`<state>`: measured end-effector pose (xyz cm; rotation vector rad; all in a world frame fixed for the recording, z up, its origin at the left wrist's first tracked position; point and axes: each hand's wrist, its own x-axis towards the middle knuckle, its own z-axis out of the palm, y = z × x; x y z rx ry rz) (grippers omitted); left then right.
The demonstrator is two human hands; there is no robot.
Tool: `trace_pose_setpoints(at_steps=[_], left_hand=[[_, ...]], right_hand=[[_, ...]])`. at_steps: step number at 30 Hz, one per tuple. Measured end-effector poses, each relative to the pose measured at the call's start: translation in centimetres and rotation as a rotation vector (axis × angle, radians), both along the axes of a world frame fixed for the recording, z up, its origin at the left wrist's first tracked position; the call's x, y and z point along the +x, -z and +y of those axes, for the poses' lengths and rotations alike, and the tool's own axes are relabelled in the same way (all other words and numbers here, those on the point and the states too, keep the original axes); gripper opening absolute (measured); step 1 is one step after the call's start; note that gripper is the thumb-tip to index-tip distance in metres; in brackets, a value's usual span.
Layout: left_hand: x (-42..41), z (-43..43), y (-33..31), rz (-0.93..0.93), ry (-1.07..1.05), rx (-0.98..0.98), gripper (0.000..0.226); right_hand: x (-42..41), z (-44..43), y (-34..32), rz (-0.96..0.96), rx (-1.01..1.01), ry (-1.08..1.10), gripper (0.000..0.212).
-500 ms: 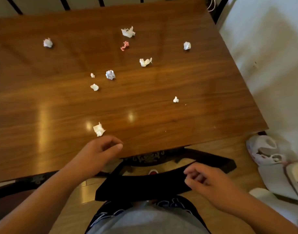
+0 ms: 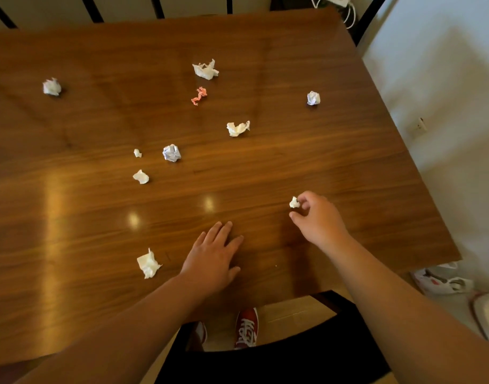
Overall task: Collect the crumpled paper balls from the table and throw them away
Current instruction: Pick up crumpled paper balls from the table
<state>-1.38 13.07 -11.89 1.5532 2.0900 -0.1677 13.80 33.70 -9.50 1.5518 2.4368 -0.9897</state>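
Small paper ball (image 2: 294, 202): it is lying on the table (image 2: 362, 167), near right part, at your fingertips
Right hand (image 2: 319, 218): you are curling its fingers over that ball, probably taking the nearest first
Left hand (image 2: 214, 256): you are resting it flat, fingers straight, gripping nothing, likely bracing
Other paper balls (image 2: 171, 153): lying scattered, waiting

Both bare arms reach forward over the table (image 2: 71, 217). The left hand (image 2: 213, 259) lies palm down on the wood, with the fingers straight and a little spread and the thumb out to the side. The right hand (image 2: 318, 217) is farther forward and to the right, with the wrist raised. Its fingers are curled, the index finger bends over a small paper ball (image 2: 294, 202), and the thumb points just below it.
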Motion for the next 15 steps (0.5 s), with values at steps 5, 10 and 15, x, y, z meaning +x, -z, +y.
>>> trace_pose_setpoints(at_steps=[5,10,15], left_hand=[[-0.9,-0.5,1.7,0.030,0.081,0.075,0.075],[-1.8,-0.9,1.4,-0.026,0.096,0.101,0.070],[-5.4,-2.5,-0.7,-0.169,-0.088,0.181,0.062]], right_hand=[[-2.2,0.1,2.1,-0.114,0.101,0.032,0.044],[-3.3,-0.6,2.7,-0.056,0.145,-0.010,0.020],[-7.0,-3.0,2.6,0.011,0.029,0.002,0.014]])
